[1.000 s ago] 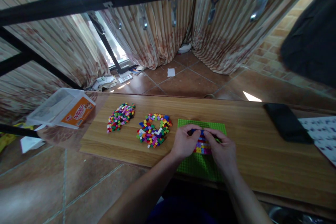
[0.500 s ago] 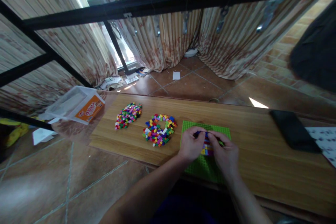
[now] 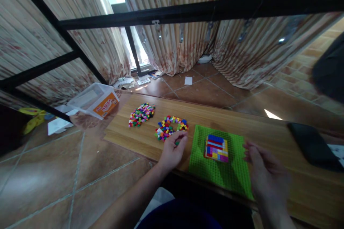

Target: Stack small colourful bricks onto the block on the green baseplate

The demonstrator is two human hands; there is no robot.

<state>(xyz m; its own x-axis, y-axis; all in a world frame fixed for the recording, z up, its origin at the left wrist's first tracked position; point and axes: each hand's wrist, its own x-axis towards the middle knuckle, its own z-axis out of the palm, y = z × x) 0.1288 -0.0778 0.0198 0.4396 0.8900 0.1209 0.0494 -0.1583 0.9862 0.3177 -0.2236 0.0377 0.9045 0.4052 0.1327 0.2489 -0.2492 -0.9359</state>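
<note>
My left hand [image 3: 173, 152] is at the near edge of the ring-shaped pile of small toy bricks [image 3: 163, 125], its thumb and fingers apart and nothing visibly held. Part of that pile is hidden behind the hand. On the green baseplate [image 3: 201, 164] sits a low, square block of joined bricks [image 3: 217, 147] in blue, red, white, yellow and purple. Beyond the plate's right edge, my right hand [image 3: 268, 171] hovers, blurred, its fingers loosely bent and apart from the block. No brick shows in it.
A second pile of bricks [image 3: 142, 114] lies farther left on the wooden table [image 3: 129, 141]. At the table's left end stands a clear plastic box [image 3: 94, 98] with an orange label. A black flat object [image 3: 313, 145] lies at the right, over printed paper [image 3: 337, 150].
Both hands have left the brick block, uncovering it. My left hand has moved left to the ring-shaped pile, my right hand out to the right. The view has shifted slightly.
</note>
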